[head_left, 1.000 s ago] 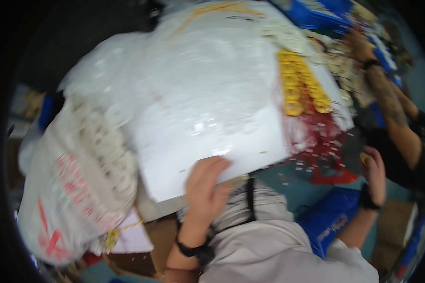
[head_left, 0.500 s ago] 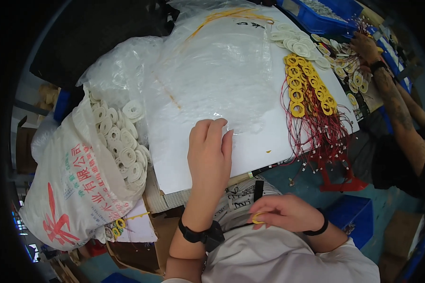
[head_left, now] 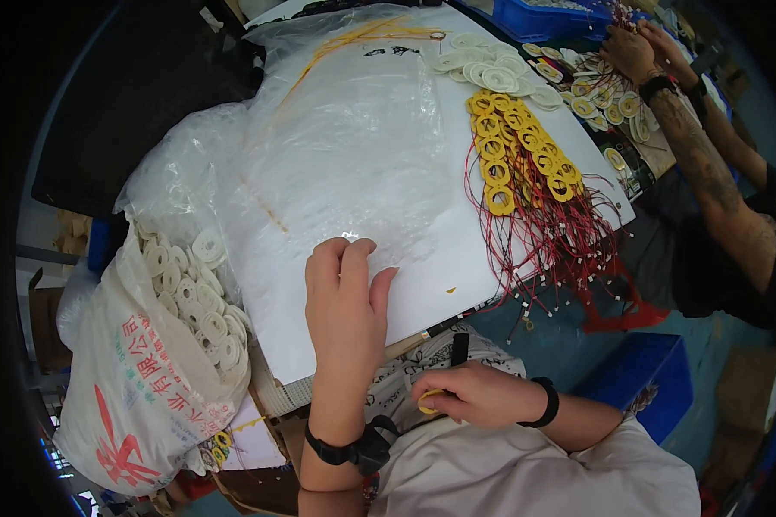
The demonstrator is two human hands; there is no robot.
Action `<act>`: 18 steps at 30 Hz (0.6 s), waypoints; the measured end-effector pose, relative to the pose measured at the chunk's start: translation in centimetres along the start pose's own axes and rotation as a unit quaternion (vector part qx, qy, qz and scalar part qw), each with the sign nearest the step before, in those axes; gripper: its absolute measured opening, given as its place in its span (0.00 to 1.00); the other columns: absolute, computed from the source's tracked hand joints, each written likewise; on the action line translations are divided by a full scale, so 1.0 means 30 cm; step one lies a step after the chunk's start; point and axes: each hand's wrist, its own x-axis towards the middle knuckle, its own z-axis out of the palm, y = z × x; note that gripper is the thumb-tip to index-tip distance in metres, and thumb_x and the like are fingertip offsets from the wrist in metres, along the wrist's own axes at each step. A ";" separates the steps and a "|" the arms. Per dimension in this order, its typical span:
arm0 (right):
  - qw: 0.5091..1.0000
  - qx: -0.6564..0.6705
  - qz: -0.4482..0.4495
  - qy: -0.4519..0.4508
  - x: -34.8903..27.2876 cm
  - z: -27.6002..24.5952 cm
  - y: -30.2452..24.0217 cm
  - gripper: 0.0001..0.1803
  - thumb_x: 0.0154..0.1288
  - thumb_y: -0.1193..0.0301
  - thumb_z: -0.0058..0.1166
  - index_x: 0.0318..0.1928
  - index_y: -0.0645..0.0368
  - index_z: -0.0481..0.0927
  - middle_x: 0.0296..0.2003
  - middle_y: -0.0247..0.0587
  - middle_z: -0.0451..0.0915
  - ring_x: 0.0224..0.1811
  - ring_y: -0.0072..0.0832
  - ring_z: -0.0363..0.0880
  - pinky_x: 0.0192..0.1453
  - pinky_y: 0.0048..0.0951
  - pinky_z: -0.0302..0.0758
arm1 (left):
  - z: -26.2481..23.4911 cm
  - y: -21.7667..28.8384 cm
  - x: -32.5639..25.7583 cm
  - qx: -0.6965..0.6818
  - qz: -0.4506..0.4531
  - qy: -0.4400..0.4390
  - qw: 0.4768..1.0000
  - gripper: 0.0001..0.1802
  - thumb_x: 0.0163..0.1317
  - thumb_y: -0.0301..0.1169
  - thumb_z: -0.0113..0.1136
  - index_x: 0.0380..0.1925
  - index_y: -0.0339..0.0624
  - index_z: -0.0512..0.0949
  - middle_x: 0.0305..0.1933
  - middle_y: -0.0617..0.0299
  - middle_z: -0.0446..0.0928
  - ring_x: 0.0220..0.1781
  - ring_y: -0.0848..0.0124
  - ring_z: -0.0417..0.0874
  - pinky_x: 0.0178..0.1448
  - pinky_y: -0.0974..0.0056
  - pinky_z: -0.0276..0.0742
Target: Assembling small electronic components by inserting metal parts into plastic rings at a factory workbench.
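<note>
Yellow ring is pinched in the right hand, down below the near edge of the white board, close against the person's shirt. A second ago that hand was way out to the right of the board; now it's tucked in low with the ring. Left hand lies flat on the board's near part, fingers spread on the clear plastic sheet, holding nothing, and it has slid a bit further onto the board. Right side of the board has rows of yellow rings with red wires. Left of the board sits a sack of white rings. Beyond the board's far right corner, another person's hands work.
</note>
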 end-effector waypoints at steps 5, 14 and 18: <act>0.998 -0.025 -0.039 0.040 0.019 -0.015 -0.001 0.11 0.74 0.74 0.53 0.53 0.61 0.76 0.33 0.50 0.84 0.35 0.47 0.85 0.40 0.42 0.78 | 0.034 0.003 -0.001 -0.019 0.003 0.004 1.000 0.21 0.56 0.28 0.75 0.48 0.39 0.80 0.51 0.50 0.74 0.51 0.52 0.77 0.52 0.54 0.76; 0.999 -0.011 -0.020 0.040 0.021 -0.005 0.048 0.11 0.76 0.72 0.53 0.55 0.62 0.77 0.31 0.49 0.84 0.33 0.39 0.87 0.38 0.39 0.80 | 0.104 0.101 0.054 0.057 0.074 0.012 0.996 0.24 0.50 0.31 0.78 0.46 0.34 0.80 0.50 0.49 0.74 0.52 0.50 0.75 0.56 0.51 0.72; 0.998 0.027 -0.017 0.046 0.001 0.011 0.070 0.11 0.76 0.71 0.55 0.53 0.62 0.78 0.30 0.46 0.86 0.33 0.32 0.90 0.39 0.34 0.82 | 0.125 0.104 0.041 0.090 0.032 0.013 0.995 0.23 0.48 0.28 0.77 0.45 0.36 0.80 0.50 0.50 0.75 0.52 0.50 0.75 0.56 0.50 0.72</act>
